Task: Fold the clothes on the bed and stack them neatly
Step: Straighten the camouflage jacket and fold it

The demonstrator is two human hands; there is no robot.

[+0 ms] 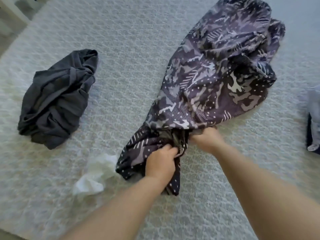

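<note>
A dark purple patterned garment (pixel 216 75) lies bunched on the bed, stretching from the top right down to the middle. My left hand (pixel 160 164) grips its near end, fingers curled into the cloth. Just to the right, my right hand (pixel 206 137) grips the same bunched end; its fingertips are buried in the fabric. A crumpled dark grey garment (pixel 57 99) sits at the left. A small white piece of cloth (pixel 94 175) lies crumpled beside my left forearm.
The bed (pixel 129 58) has a pale textured cover. At the right edge a light blue and dark folded stack (pixel 314 118) is partly cut off. The bed's corner and floor show at the top left.
</note>
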